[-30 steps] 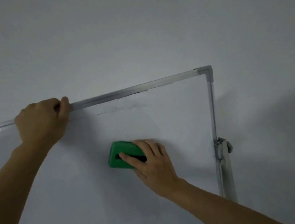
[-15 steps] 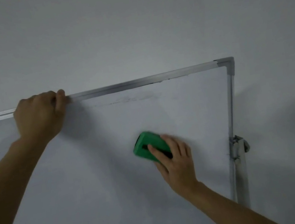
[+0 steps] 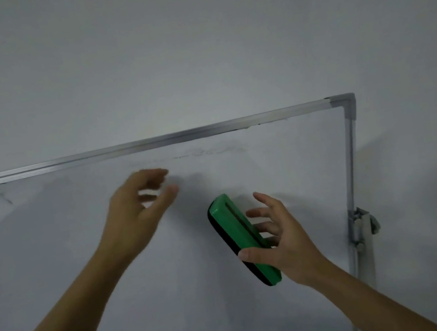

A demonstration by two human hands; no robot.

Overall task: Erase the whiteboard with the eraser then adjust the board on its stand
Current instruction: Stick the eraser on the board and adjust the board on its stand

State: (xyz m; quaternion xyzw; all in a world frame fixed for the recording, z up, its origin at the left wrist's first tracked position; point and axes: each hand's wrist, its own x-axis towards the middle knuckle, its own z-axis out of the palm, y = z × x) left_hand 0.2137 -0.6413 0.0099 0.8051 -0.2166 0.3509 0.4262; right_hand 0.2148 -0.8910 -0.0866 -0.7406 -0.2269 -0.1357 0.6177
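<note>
- Eraser (image 3: 238, 237), centre right: bright green body, black strip along its left edge.
- Whiteboard (image 3: 285, 171): dull white, faint grey smudge (image 3: 209, 151) upper centre.
- Frame (image 3: 150, 143): silver-grey.
- Wall (image 3: 190, 40), upper frame: plain pale grey.

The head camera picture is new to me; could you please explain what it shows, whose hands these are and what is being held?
There is no machine here. A person wears one wide-angle camera on the head, so you see their two bare arms from their own viewpoint. In front of them is a whiteboard in a metal frame, fixed to a stand at its right edge, with a plain wall behind. The right hand holds a green eraser between thumb and fingers. The left hand is open, blurred, and holds nothing. Faint smudges show near the board's top edge.
</note>
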